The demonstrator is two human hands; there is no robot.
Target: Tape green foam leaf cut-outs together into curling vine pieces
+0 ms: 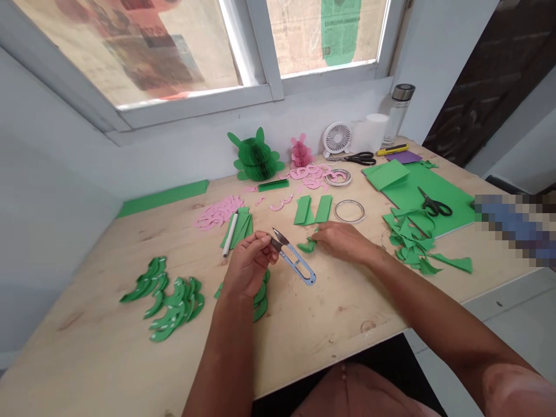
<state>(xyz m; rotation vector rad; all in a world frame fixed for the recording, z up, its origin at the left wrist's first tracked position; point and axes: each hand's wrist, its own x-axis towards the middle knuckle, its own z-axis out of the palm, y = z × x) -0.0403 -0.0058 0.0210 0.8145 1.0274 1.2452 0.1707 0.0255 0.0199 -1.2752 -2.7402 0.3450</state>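
Note:
Near the middle of the table, my left hand [252, 260] is closed on a pair of blue thread snips [299, 266], pinched by the blade end with the handle pointing down to the right. My right hand [343, 240] is closed, its fingertips pinching a small curved piece of green paper [307, 246] just above the wood. Under and beside my left wrist lie curved green paper cutouts [260, 304], partly hidden by it. More such green cutouts [178, 307] lie in piles at the left. Folded green strips [303, 209] rest just beyond my hands.
Behind stand a green paper figure [257, 159], a pink one [301, 152], a small fan [337, 138] and a glass bottle [397, 113]. Pink cutouts [219, 212] and a white marker [230, 234] lie midway. At right are scissors [434, 204], green sheets [456, 200] and scraps [408, 240].

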